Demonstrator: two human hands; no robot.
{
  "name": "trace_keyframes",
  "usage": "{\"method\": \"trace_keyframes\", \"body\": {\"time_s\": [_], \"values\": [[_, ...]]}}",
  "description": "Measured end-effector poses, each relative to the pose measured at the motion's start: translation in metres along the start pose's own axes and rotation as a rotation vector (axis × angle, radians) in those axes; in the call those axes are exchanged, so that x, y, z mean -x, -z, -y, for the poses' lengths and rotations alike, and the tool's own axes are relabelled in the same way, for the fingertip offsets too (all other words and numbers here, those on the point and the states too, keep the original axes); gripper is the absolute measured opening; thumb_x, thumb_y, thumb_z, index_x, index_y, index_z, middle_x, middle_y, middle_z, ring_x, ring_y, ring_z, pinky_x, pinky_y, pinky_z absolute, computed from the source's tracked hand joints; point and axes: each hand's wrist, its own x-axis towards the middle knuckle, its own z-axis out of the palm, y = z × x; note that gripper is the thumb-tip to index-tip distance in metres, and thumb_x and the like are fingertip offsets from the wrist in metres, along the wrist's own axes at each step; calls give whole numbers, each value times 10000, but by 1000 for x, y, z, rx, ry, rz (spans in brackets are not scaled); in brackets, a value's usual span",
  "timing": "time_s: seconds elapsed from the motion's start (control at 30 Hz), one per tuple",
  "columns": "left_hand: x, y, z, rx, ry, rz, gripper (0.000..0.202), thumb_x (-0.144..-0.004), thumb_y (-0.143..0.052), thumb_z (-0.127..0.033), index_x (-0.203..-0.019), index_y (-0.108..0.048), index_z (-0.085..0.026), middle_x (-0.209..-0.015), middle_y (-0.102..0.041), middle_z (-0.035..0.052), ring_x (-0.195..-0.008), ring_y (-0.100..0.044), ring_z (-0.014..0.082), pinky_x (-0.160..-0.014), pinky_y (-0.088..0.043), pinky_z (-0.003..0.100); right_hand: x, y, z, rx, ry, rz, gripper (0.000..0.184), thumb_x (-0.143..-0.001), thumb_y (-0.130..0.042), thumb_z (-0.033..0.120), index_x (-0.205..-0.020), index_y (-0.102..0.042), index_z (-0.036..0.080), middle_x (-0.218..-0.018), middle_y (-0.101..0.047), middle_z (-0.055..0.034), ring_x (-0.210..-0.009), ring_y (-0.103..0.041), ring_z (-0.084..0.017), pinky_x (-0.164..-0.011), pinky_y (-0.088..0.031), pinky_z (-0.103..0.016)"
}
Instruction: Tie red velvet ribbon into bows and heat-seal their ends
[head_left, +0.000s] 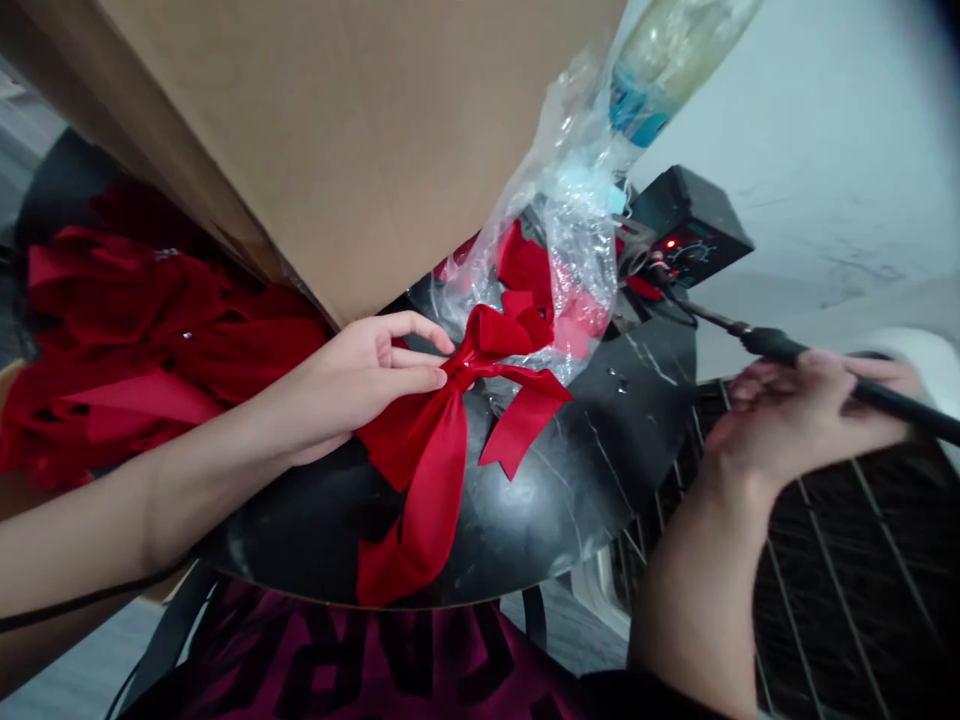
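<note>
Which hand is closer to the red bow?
The left hand is closer: its fingertips touch the red bow. The right hand is farther off to the side, not touching the bow, and it grips a black tool.

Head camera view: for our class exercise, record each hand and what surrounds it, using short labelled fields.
Left hand: pinches the knot of a red satin bow
Right hand: grips a black corded tool handle
Under the bow: black marbled board
Behind the bow: clear plastic bag over more red ribbon
Beside left forearm: heap of red ribbon
Cord leads toward: black control unit with a red light
Under right hand: dark wire rack
</note>
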Motion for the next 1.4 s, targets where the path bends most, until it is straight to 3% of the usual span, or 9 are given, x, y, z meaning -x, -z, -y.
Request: {"method": "trace_keyframes", "body": {"time_s": [0.1, 0.4, 0.6, 0.77, 0.93, 1.07, 1.17, 1.3, 1.4], "values": [[4, -2, -5, 54, 20, 7, 230, -868, -790, -183, -1029, -633, -231, -810, -795, 13, -619, -713, 133, -538, -504, 176, -20, -3, -27, -14, -4, -128, 425, -829, -638, 518, -767, -275, 306, -460, -356, 114, -311, -402, -91, -271, -267, -199], [24, -6, -10, 136, 77, 52, 221, -891, -804, -232, -1085, -697, -233, -903, -827, 54, -699, -748, 127, -595, -552, 158, -35, -41, -33, 20, -112, 89, 204, -947, -674, 398, -889, -501, 308, -661, -708, 5, -474, -619, -125, -402, -455, -240], [34, -6, -10, 160, 82, 100, 231, -887, -817, -258, -1087, -702, -256, -840, -798, 20, -619, -702, 103, -537, -511, 147, -43, -60, -32, 47, -183, 233, 230, -882, -762, 428, -946, -670, 228, -693, -713, 7, -503, -566, -98, -469, -470, -231], [39, -6, -9, 225, 143, 118, 253, -873, -823, -230, -1092, -696, -238, -865, -807, 43, -636, -733, 130, -547, -550, 168, -39, -75, -34, 5, -228, 219, 335, -836, -788, 448, -1044, -741, 189, -773, -713, -2, -567, -581, -117, -526, -495, -270], [44, -7, -6, 322, 170, 192, 170, -891, -785, -149, -1022, -688, -200, -899, -818, 74, -712, -775, 147, -599, -585, 168, -39, -85, -24, -29, -347, 250, 235, -834, -775, 427, -895, -707, 211, -778, -683, -7, -653, -643, -143, -610, -575, -291], [47, -8, -4, 335, 147, 236, 132, -910, -770, -156, -1007, -688, -191, -894, -803, 58, -712, -764, 132, -618, -604, 174, -29, -66, 10, 68, -377, 328, 180, -851, -756, 356, -775, -683, 210, -769, -716, -41, -638, -652, -150, -602, -587, -293], [49, -8, -4, 339, 133, 211, 136, -903, -778, -137, -989, -685, -186, -870, -785, 26, -678, -740, 97, -609, -595, 149, 1, -34, 64, 228, -308, 378, 115, -751, -848, 264, -752, -757, 195, -642, -683, -30, -575, -627, -184, -583, -561, -343], [51, -5, -3, 328, 121, 186, 154, -899, -783, -129, -992, -671, -180, -855, -761, 15, -675, -729, 88, -612, -592, 141, 48, -5, 154, 359, 104, 313, 213, -864, -782, 266, -1070, -823, 304, -835, -768, -11, -704, -684, -214, -654, -523, -373], [54, -4, 0, 302, 95, 191, 168, -906, -774, -132, -1029, -672, -183, -908, -753, 26, -720, -733, 101, -636, -599, 160, 64, -15, 195, 132, 532, 654, 281, -880, -779, 202, -1146, -771, 291, -1116, -789, -32, -991, -729, -246, -884, -568, -424]]}}
